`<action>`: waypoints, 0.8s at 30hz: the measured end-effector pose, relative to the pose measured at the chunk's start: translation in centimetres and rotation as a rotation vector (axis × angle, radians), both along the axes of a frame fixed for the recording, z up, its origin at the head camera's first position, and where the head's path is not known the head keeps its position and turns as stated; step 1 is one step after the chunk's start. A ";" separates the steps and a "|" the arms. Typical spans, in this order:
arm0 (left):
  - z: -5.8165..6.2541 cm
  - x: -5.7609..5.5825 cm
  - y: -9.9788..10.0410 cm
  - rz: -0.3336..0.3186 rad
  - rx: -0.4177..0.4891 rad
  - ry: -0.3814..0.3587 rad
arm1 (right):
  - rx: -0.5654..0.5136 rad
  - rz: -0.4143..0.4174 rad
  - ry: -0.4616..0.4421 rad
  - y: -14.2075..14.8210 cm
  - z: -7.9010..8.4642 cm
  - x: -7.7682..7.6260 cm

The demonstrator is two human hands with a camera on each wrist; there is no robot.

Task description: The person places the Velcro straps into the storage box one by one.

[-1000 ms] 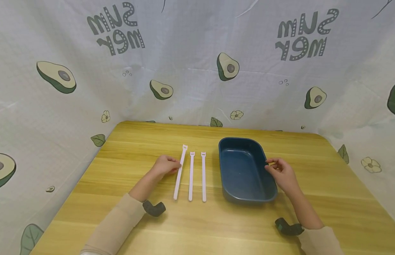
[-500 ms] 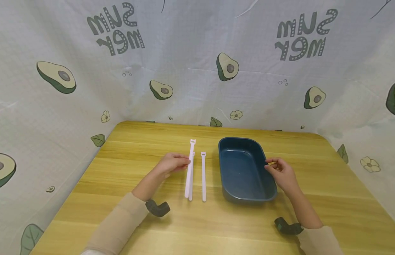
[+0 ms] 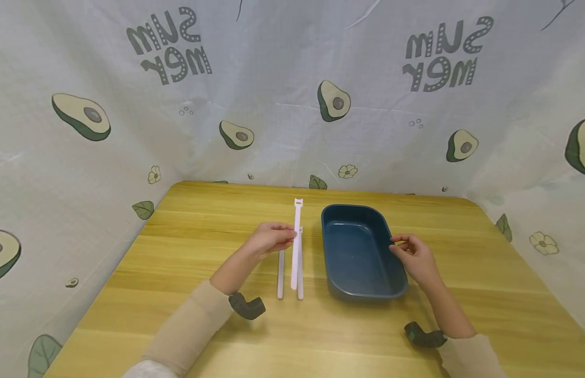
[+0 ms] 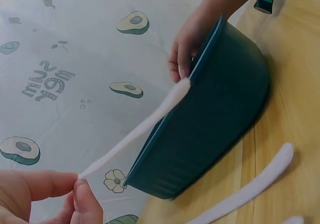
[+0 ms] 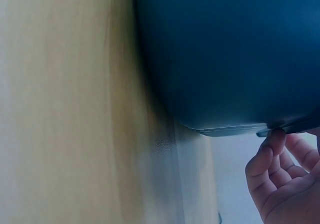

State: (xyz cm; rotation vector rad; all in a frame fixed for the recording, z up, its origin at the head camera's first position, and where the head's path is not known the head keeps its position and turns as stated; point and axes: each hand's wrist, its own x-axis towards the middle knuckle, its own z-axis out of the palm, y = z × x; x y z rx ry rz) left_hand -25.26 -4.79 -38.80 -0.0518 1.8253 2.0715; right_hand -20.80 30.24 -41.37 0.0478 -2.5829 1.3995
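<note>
Between thumb and fingers, my left hand point(image 3: 275, 237) pinches a pale hook-and-loop cable strap point(image 3: 298, 216) by its middle, raised off the table. Its slotted head points to the far side. Two similar straps lie below: the left strap point(image 3: 280, 278), partly hidden by the hand, and the right strap point(image 3: 300, 286), overlapped by the held one. A deep dark-blue plastic basin point(image 3: 358, 262) stands to the right. My right hand point(image 3: 417, 260) pinches its right rim, as the right wrist view shows, with the thumb and fingers point(image 5: 259, 164) at the edge.
The wooden table point(image 3: 188, 325) runs back to a hanging cloth point(image 3: 273, 94) printed with avocados and lettering. Dark curved camera mounts sit on both wrists, the left mount point(image 3: 247, 306) over the table and the right mount point(image 3: 424, 336) in front of the basin.
My left hand has lifted its strap and carried it right, across the middle strap and over the right one. The right hand stays at the basin's rim.
</note>
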 end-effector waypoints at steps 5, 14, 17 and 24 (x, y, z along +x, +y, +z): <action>0.5 -0.1 1.3 0.036 0.036 -0.020 | -0.027 0.009 -0.009 0.1 -0.2 0.0; 0.9 -0.3 3.8 0.010 0.062 -0.047 | -0.014 0.010 -0.001 0.0 -0.3 0.0; 0.7 -0.3 4.6 0.010 0.071 -0.060 | -0.023 0.014 0.003 0.0 -0.2 0.1; 0.8 -0.3 6.9 -0.004 0.125 -0.071 | -0.029 0.010 0.000 0.2 -0.3 0.1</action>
